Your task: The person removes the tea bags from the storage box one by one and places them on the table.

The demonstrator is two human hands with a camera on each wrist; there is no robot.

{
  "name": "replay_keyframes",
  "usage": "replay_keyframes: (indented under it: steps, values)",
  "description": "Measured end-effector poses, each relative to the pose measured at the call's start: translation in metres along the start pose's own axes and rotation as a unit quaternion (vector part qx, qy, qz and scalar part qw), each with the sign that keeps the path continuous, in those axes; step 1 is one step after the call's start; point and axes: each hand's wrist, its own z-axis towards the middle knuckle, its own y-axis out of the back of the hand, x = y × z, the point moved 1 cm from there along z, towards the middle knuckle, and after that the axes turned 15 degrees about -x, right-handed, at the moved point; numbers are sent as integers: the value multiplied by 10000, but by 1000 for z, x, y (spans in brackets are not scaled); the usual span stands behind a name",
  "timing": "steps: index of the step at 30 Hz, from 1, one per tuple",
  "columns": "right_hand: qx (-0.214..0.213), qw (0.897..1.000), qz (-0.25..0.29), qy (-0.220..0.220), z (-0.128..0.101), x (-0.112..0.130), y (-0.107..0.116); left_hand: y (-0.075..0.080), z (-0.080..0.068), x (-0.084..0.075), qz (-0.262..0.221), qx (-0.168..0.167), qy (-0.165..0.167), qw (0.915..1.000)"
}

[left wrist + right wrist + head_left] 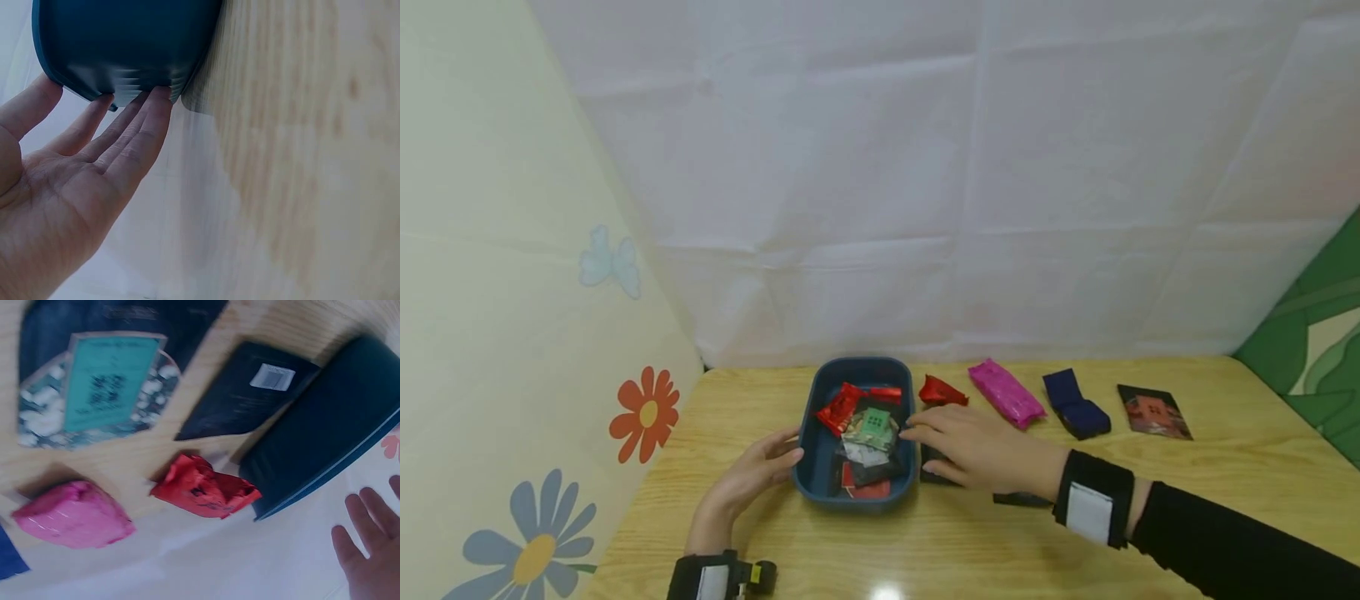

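A dark blue tray (859, 365) sits on the wooden table (1225, 483) and holds several small packets, among them a red one (841, 408) and a green-labelled one (874, 423). My left hand (775, 454) lies open, its straight fingers (134, 125) touching the tray's outer left wall (125, 44). My right hand (925, 429) reaches flat toward the tray's right rim, above a dark packet (934, 468). In the right wrist view its fingers (369, 544) are spread and empty, beside the tray (331, 437), a crumpled red packet (203, 487) and a dark barcode packet (250, 394).
Right of the tray lie, in a row, a red packet (942, 392), a pink packet (1006, 393), a navy packet (1075, 405) and a dark picture packet (1153, 412). Another dark packet (1021, 500) lies under my right wrist. A white backdrop (925, 208) closes off the table's far edge.
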Motion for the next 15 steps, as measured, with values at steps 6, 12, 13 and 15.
replay_keyframes:
  steps: [6,12,13,15]
  values:
    - [156,9995,-129,243,22,0,-4,0,0,-1,6,42,-10,10000]
    - [301,9988,-331,180,47,-3,-11,0,0,-1,32,3,8,10000]
    - [355,9988,-331,112,51,-3,-12,-1,0,-1,26,-1,14,10000]
    - [481,9985,-270,-62,58,-2,-14,-1,0,-1,29,-4,17,10000]
